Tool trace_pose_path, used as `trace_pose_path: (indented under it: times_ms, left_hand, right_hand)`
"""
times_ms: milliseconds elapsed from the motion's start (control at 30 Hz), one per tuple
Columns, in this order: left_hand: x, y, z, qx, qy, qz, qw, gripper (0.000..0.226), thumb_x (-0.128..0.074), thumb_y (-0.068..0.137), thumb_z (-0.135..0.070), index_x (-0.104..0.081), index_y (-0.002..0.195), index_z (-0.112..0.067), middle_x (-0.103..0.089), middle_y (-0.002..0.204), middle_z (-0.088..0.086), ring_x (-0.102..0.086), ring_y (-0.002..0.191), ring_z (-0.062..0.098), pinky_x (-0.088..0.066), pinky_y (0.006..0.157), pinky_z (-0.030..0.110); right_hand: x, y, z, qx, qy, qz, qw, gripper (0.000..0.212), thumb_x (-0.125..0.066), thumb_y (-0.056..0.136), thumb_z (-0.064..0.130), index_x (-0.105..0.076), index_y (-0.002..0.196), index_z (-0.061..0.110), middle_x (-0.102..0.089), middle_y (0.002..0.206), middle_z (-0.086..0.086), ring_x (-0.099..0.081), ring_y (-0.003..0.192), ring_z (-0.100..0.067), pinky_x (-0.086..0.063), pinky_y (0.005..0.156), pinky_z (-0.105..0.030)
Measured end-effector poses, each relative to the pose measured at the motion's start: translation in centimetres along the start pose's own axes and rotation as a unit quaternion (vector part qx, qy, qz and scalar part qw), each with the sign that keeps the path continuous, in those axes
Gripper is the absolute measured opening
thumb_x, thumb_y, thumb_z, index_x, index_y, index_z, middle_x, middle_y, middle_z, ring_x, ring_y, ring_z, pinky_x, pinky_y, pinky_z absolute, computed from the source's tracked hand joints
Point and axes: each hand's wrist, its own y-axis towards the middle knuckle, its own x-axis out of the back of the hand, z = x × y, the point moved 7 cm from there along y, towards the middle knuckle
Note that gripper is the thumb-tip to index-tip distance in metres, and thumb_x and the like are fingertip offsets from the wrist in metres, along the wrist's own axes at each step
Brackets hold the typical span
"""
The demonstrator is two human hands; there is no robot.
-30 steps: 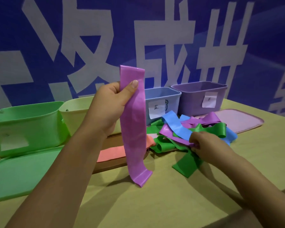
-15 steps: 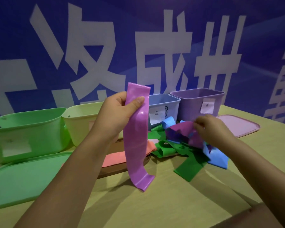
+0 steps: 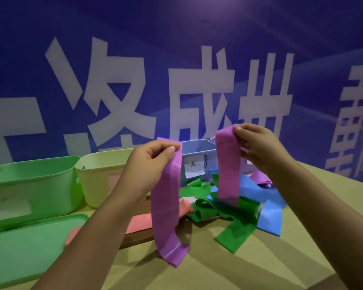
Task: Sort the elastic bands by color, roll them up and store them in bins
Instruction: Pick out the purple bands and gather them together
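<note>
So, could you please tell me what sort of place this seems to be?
Probably a staged sorting station in an exhibition or demo space, not a home. A large blue banner with big white characters fills the background, and coloured bins, one being the blue bin with a handwritten label, line a plain tan table.

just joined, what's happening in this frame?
A person is sorting elastic bands. The left hand pinches one purple band by its top, its lower end curling on the table. The right hand holds a second purple band up above the mixed pile of green and blue bands. Nothing is rolled yet; green, yellow and blue bins stand behind.
</note>
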Motion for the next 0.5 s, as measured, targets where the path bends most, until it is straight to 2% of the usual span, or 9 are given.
trace_pose_path:
  times_ms: [100,167,233,300,367,433,500]
  left_hand:
    - [0.2,0.3,0.2,-0.004,-0.009,-0.01,1.0,0.021,-0.053,0.094,-0.02,-0.069,0.101,-0.031,-0.067,0.097,-0.022,-0.056,0.095,-0.009,-0.041,0.08,0.014]
    - [0.2,0.3,0.2,-0.005,-0.011,-0.014,1.0,0.02,-0.053,0.094,-0.025,-0.068,0.107,-0.031,-0.066,0.103,-0.022,-0.055,0.1,-0.008,-0.041,0.082,0.014]
    - [0.3,0.2,0.1,-0.011,-0.021,-0.018,1.0,0.02,-0.054,0.093,-0.031,-0.066,0.108,-0.032,-0.066,0.104,-0.02,-0.056,0.1,-0.007,-0.043,0.084,0.013]
    - [0.3,0.1,-0.2,-0.013,-0.03,-0.02,0.999,0.02,-0.054,0.089,-0.04,-0.064,0.105,-0.035,-0.065,0.103,-0.021,-0.057,0.097,-0.009,-0.045,0.083,0.011]
    - [0.4,-0.1,-0.8,-0.021,-0.039,-0.022,0.999,0.032,-0.052,0.08,-0.053,-0.062,0.106,-0.036,-0.065,0.101,-0.022,-0.057,0.095,-0.01,-0.045,0.079,0.008]
    - [1.0,-0.4,-1.5,-0.039,-0.038,-0.041,0.998,0.043,-0.049,0.073,-0.059,-0.061,0.108,-0.036,-0.064,0.101,-0.023,-0.057,0.096,-0.01,-0.045,0.076,0.006]
    - [1.9,-0.6,-2.2,-0.059,-0.036,-0.07,0.995,0.05,-0.046,0.073,-0.061,-0.062,0.11,-0.032,-0.066,0.103,-0.018,-0.059,0.098,-0.004,-0.047,0.081,0.013]
  right_hand:
    - [-1.3,-0.1,2.0,-0.006,0.075,0.041,0.996,0.017,-0.048,0.097,0.018,-0.062,0.086,0.015,-0.055,0.074,-0.003,-0.05,0.071,-0.015,-0.043,0.063,-0.028]
    - [-2.2,-0.5,3.3,-0.016,0.111,0.073,0.991,0.014,-0.048,0.096,0.021,-0.061,0.095,0.014,-0.057,0.072,-0.002,-0.054,0.068,-0.013,-0.048,0.059,-0.025]
    - [-2.9,-1.1,4.5,-0.025,0.137,0.101,0.985,0.015,-0.05,0.095,0.024,-0.06,0.103,0.015,-0.061,0.072,0.0,-0.06,0.062,-0.011,-0.052,0.054,-0.023]
    - [-3.9,-1.8,5.8,-0.02,0.166,0.139,0.976,0.018,-0.05,0.095,0.025,-0.058,0.108,0.016,-0.061,0.074,0.0,-0.061,0.06,-0.009,-0.054,0.056,-0.022]
    - [-5.3,-2.6,6.9,-0.013,0.183,0.192,0.964,0.02,-0.052,0.092,0.026,-0.058,0.109,0.018,-0.061,0.084,-0.001,-0.062,0.073,-0.011,-0.055,0.065,-0.026]
    - [-6.8,-3.5,7.8,-0.003,0.181,0.254,0.95,0.031,-0.057,0.083,0.025,-0.058,0.113,0.018,-0.06,0.094,-0.003,-0.06,0.085,-0.015,-0.054,0.072,-0.026]
    - [-8.2,-4.4,8.4,0.013,0.152,0.295,0.943,0.046,-0.06,0.073,0.018,-0.056,0.119,0.015,-0.061,0.098,-0.005,-0.06,0.086,-0.018,-0.054,0.071,-0.026]
